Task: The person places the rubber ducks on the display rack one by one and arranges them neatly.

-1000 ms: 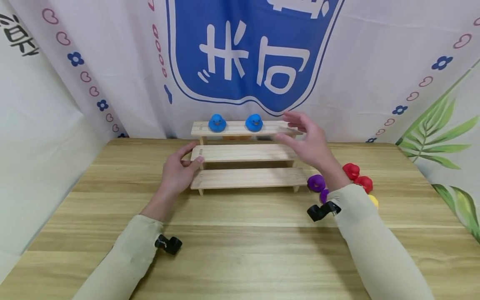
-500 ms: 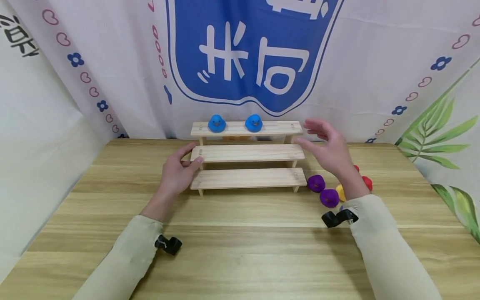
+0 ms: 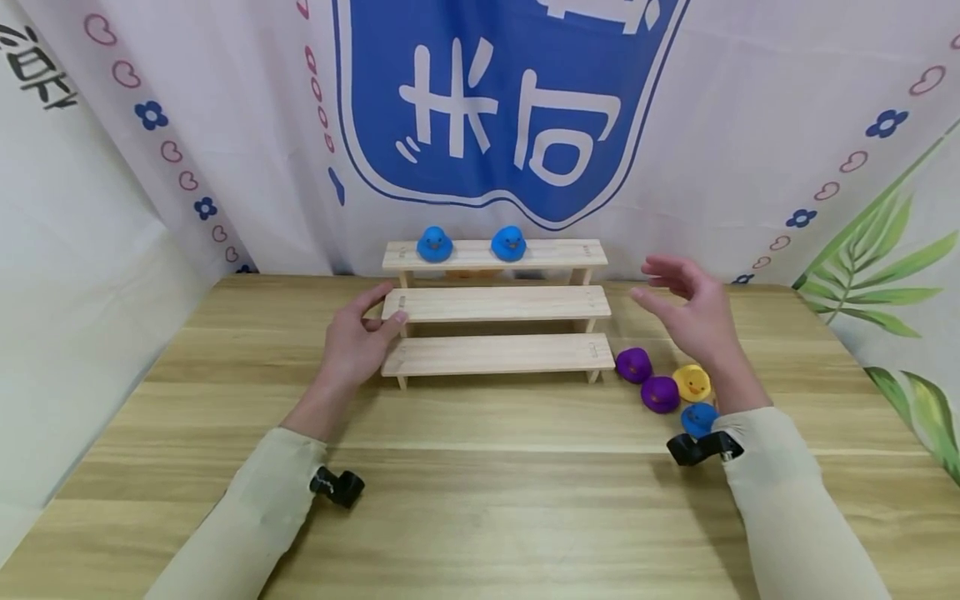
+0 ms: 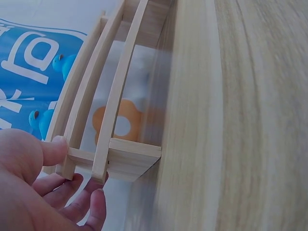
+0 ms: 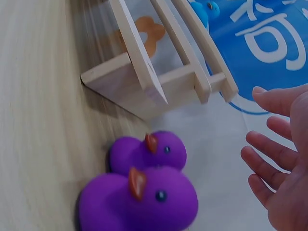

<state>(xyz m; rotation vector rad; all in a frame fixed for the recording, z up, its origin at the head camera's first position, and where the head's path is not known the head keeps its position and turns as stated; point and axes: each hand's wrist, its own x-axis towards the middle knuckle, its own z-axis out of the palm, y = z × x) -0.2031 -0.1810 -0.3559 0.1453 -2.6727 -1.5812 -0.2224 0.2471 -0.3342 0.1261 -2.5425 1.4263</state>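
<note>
A three-tier wooden display shelf (image 3: pixel 495 304) stands at the back of the table. My left hand (image 3: pixel 356 337) grips its left end, thumb on the middle board and fingers curled underneath, as the left wrist view shows. Two blue rubber ducks, one further left (image 3: pixel 434 245) and one near the middle (image 3: pixel 509 244), sit on the top board. Off the shelf's right end, my right hand (image 3: pixel 693 308) is in the air with fingers spread, holding nothing. Below it lie two purple rubber ducks (image 5: pixel 139 199), a yellow duck (image 3: pixel 692 382) and another blue duck (image 3: pixel 698 419), partly covered by the wrist camera.
A white cloth backdrop (image 3: pixel 750 125) with a blue emblem hangs right behind the shelf. An orange flower shape (image 4: pixel 120 120) shows through the gaps between the boards. The wood-grain table (image 3: pixel 480 500) stretches toward the front.
My right hand has moved right and a little down, away from the top board. The yellow duck and third blue duck came into sight, while the red ducks became hidden behind the arm. My left hand stayed put.
</note>
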